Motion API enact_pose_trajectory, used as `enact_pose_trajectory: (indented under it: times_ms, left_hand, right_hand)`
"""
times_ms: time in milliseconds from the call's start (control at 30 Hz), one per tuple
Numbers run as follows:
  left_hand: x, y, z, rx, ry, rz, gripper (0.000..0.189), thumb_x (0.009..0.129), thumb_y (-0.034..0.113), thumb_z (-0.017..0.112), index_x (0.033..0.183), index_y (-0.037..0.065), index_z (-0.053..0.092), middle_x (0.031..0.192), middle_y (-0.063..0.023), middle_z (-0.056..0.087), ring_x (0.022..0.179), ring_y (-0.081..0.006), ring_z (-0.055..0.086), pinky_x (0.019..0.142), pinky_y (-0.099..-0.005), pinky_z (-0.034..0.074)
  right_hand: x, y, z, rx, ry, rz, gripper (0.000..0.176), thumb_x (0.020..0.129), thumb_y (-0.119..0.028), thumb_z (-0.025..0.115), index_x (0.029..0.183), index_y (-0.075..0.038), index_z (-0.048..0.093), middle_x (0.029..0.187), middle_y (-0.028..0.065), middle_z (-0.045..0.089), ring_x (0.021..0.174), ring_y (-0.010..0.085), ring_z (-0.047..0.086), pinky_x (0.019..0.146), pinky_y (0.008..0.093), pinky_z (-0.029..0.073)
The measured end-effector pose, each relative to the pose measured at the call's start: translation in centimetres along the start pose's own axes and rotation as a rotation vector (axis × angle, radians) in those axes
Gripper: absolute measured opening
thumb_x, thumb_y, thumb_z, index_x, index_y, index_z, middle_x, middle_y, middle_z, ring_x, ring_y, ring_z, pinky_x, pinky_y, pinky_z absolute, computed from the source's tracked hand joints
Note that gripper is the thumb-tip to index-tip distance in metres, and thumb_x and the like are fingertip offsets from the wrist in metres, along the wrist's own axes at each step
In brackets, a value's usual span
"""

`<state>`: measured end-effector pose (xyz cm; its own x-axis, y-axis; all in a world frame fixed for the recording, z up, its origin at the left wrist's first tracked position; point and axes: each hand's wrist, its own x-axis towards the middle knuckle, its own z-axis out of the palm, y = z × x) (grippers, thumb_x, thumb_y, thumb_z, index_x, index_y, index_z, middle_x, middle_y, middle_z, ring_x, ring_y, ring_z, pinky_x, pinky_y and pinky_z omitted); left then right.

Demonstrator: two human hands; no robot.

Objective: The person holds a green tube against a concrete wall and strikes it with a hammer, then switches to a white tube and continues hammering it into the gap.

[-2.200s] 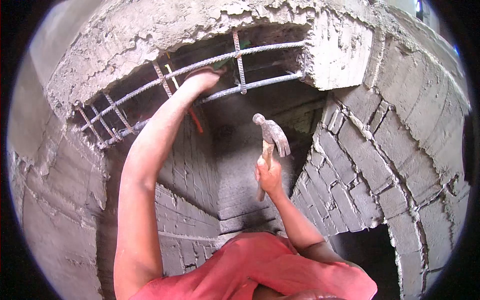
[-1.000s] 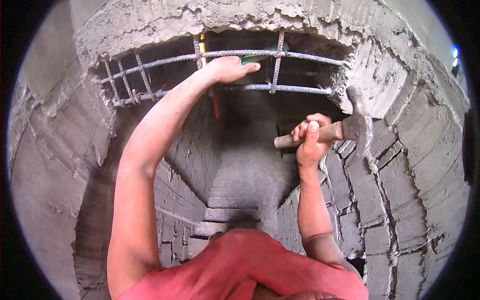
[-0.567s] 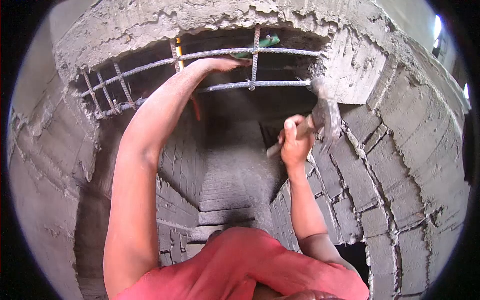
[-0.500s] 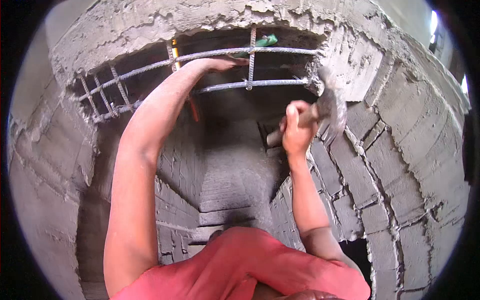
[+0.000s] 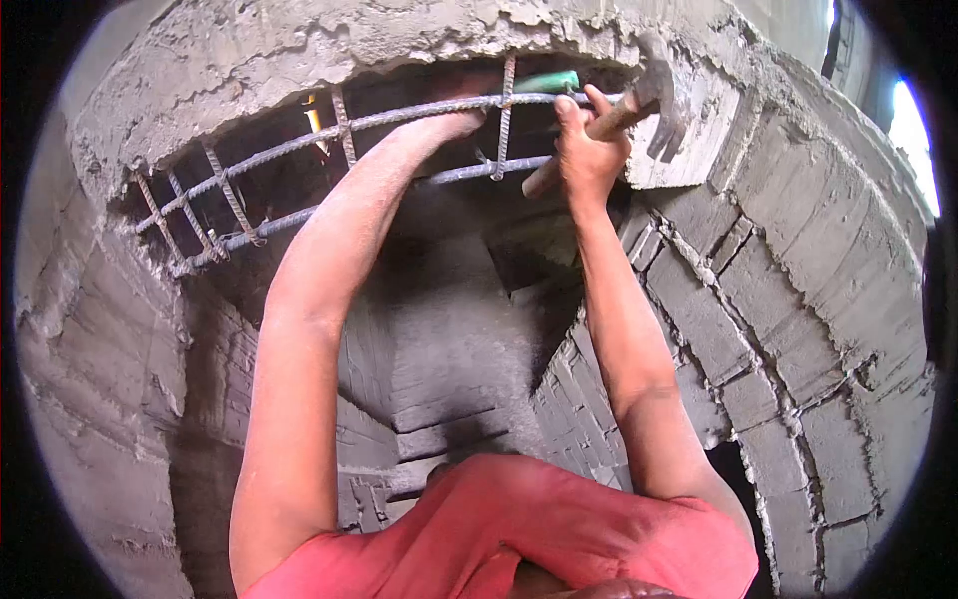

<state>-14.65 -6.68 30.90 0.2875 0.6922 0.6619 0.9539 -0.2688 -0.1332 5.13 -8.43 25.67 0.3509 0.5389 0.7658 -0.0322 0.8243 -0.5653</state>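
My right hand (image 5: 591, 150) is wrapped round the wooden handle of a claw hammer (image 5: 654, 95). The hammer's metal head is up beside the broken concrete edge at the right of the opening. My left hand (image 5: 465, 122) reaches in behind the upper reinforcing bar (image 5: 399, 115), its fingers hidden in the dark gap. Just right of it a green tube-like piece (image 5: 549, 82) sticks out behind the vertical bar (image 5: 505, 120), close to my right fingertips. Whether my left hand grips this piece I cannot tell.
Crossed steel bars (image 5: 222, 185) span the gap under the rough concrete beam (image 5: 419, 40). A yellow strip (image 5: 314, 122) hangs behind them. Block wall (image 5: 738, 329) with ridged mortar joints stands on the right. Concrete steps (image 5: 439, 409) lie below.
My right hand has raised the hammer toward the bars and the green piece. My left hand has gone deeper behind the upper bar. The whole view has shifted slightly.
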Motion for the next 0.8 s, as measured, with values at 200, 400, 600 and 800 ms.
enact_pose_trajectory:
  times_ms: [200,400,600,800]
  left_hand:
    - [0.9,0.2,-1.5,0.024,-0.203,-0.024,0.052,0.075,0.007,0.063,0.127,0.012,0.055,0.121,-0.0215,0.060,0.112,-0.0367,0.059,0.093,-0.0457,0.050]
    - [-0.2,1.7,-3.1,-0.090,-0.107,-0.016,0.049,0.077,0.003,0.057,0.126,0.012,0.056,0.115,-0.0220,0.063,0.107,-0.0387,0.061,0.093,-0.0471,0.050]
    - [-0.3,1.2,-2.7,-0.063,-0.095,-0.023,0.045,0.078,0.006,0.058,0.123,0.011,0.058,0.114,-0.0217,0.064,0.106,-0.0388,0.062,0.092,-0.0473,0.051]
    - [-0.7,0.3,-1.8,-0.011,0.102,0.007,0.042,0.077,0.009,0.060,0.119,0.009,0.060,0.115,-0.0219,0.064,0.104,-0.0400,0.062,0.090,-0.0485,0.051]
  right_hand:
    - [0.8,-0.7,-0.3,0.310,-0.051,0.187,0.046,0.089,-0.025,0.072,0.123,0.003,0.057,0.075,0.0004,0.054,0.052,0.0075,0.048,0.046,0.0240,0.045]
    - [1.2,-0.3,0.4,0.462,-0.149,0.277,0.053,0.088,-0.037,0.072,0.117,0.005,0.058,0.072,0.0014,0.056,0.049,0.0073,0.049,0.044,0.0238,0.045]
    - [1.6,0.5,0.7,0.340,-0.114,0.214,0.052,0.085,-0.035,0.075,0.112,0.008,0.059,0.072,0.0013,0.058,0.048,0.0076,0.050,0.043,0.0233,0.043]
    - [1.1,0.5,0.8,0.402,-0.109,0.190,0.046,0.088,-0.030,0.074,0.109,0.008,0.060,0.073,0.0036,0.059,0.047,0.0083,0.050,0.043,0.0235,0.043]
